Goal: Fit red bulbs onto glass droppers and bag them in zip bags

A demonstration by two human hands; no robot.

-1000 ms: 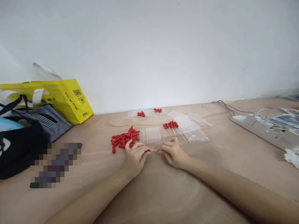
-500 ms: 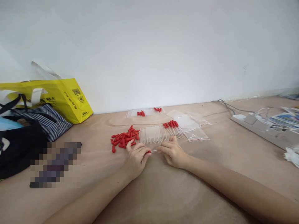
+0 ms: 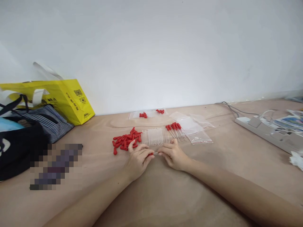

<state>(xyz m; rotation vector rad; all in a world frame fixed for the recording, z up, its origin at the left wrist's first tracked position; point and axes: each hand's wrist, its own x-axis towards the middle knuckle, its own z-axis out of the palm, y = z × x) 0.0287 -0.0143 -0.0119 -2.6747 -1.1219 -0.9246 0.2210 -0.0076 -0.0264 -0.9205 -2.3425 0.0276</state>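
Note:
My left hand [image 3: 139, 160] pinches a red rubber dropper bulb [image 3: 151, 154], mostly covered by the fingers. My right hand [image 3: 174, 155] grips a thin clear glass tube [image 3: 155, 153], whose end meets the bulb between the two hands. How far the tube sits inside the bulb is hidden. Beyond the left hand lies a pile of loose red bulbs [image 3: 126, 138]. A row of clear tubes [image 3: 156, 136] without bulbs lies just past my fingers. To its right, several droppers with red bulbs fitted [image 3: 174, 126] lie side by side.
Clear zip bags [image 3: 201, 137] lie right of the droppers; bagged red bulbs [image 3: 143, 115] sit near the wall. A yellow bag [image 3: 78, 104], a striped pouch [image 3: 55, 123] and a black bag [image 3: 21, 151] stand left. A white power strip [image 3: 265, 130] with cables is at right.
My right hand has shifted slightly left, closer to my left hand, and less of the tube shows between them. My left hand stays nearly still.

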